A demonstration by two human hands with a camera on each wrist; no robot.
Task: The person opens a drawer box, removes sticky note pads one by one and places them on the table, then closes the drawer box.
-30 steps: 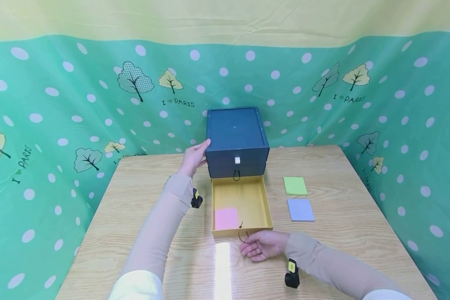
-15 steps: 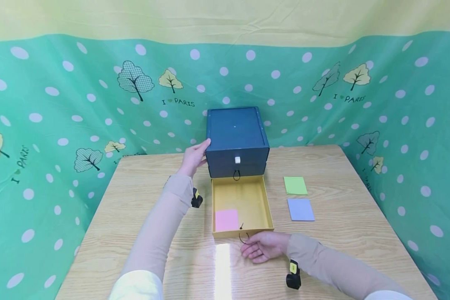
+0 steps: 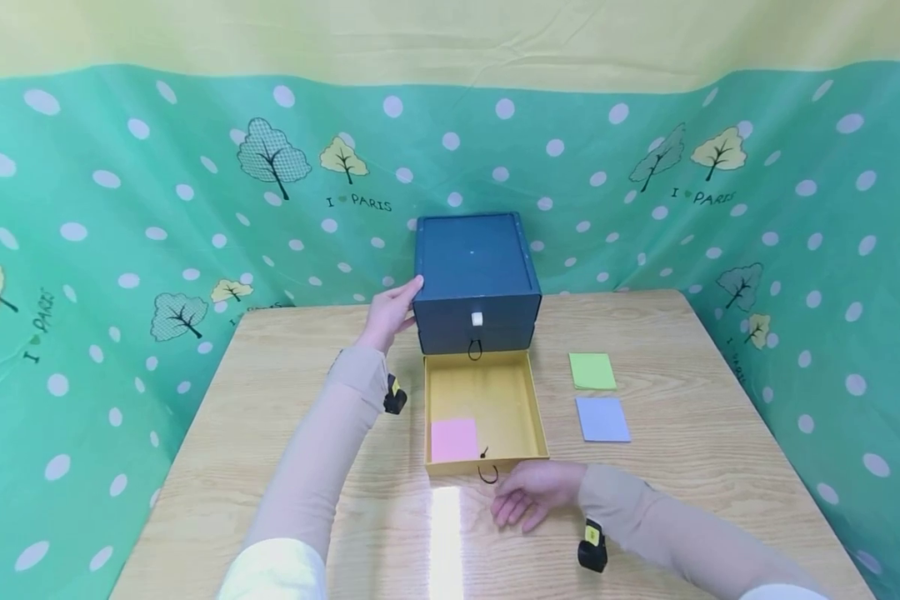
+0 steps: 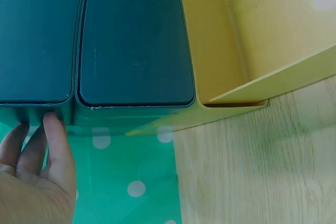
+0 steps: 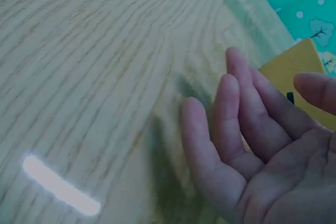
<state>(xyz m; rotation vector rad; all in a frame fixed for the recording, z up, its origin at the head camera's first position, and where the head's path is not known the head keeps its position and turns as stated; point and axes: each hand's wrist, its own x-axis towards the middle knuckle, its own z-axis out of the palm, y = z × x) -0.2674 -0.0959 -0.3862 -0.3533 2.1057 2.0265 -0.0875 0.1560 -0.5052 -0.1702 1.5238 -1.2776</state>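
A dark blue drawer box stands at the back of the table, its yellow bottom drawer pulled out toward the person. In the drawer's front left corner lies a pink sticky note pad. The left hand rests its fingertips against the box's left side, fingers mostly straight, as the left wrist view also shows. Just in front of the drawer is the right hand, fingers loosely bent and holding nothing. Beside it a black cord loop hangs on the drawer front, apart from the fingers.
Right of the drawer lie a green sticky note pad and a blue sticky note pad on the wooden table. A polka-dot green curtain surrounds the table. The upper drawer has a white knob.
The right hand has let go of the cord loop and shifted slightly right, its fingers turning downward. The left hand stays on the box, and the drawer remains pulled out.
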